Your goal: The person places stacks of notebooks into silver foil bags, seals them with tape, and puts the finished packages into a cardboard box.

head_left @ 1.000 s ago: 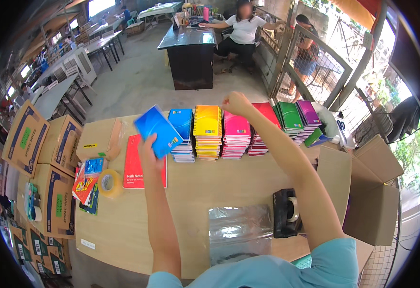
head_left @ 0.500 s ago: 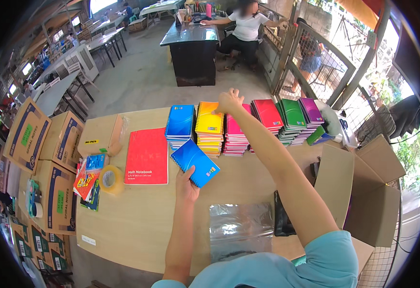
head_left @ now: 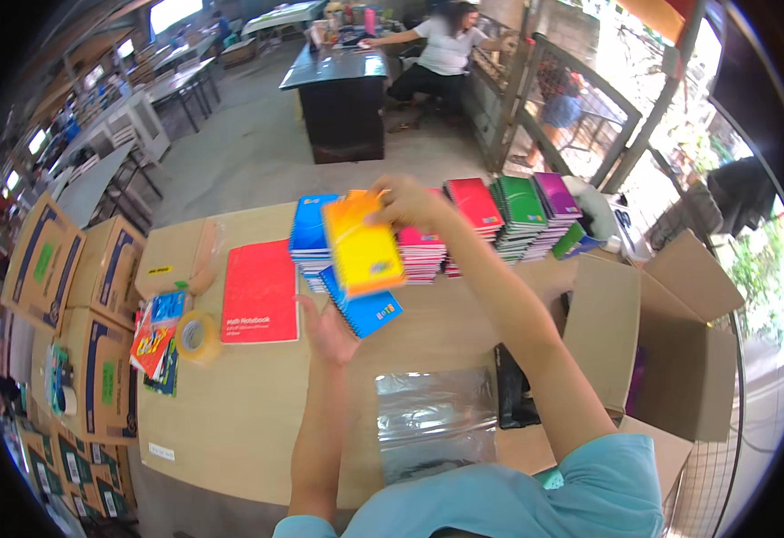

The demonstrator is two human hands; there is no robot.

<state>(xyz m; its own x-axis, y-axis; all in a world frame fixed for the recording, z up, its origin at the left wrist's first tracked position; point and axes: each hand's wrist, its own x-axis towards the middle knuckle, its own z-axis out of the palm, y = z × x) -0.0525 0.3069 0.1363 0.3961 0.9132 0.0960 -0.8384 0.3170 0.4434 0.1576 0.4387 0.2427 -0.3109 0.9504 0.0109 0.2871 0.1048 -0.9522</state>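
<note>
My right hand [head_left: 410, 203] grips a yellow spiral notebook [head_left: 363, 247] by its top edge and holds it tilted above the table. Under it, my left hand [head_left: 329, 330] holds a blue spiral notebook [head_left: 367, 309] from below, its lower part showing beneath the yellow one. Behind them, stacks of small notebooks stand in a row: blue [head_left: 307, 235], pink [head_left: 421, 251], red [head_left: 474, 204], green [head_left: 519, 203] and purple [head_left: 555, 194].
A large red notebook [head_left: 260, 291], a tape roll [head_left: 197, 336] and colourful packets [head_left: 155, 325] lie left on the wooden table [head_left: 230, 403]. A clear plastic bag [head_left: 432, 421] and a black tape dispenser [head_left: 513, 390] are near me. An open cardboard box [head_left: 670, 341] stands right, stacked cartons [head_left: 69, 296] left. A person sits at a far desk.
My right hand lifted a yellow notebook off its stack and brought it toward me over the blue one. My left hand with the blue notebook stayed low near the table.
</note>
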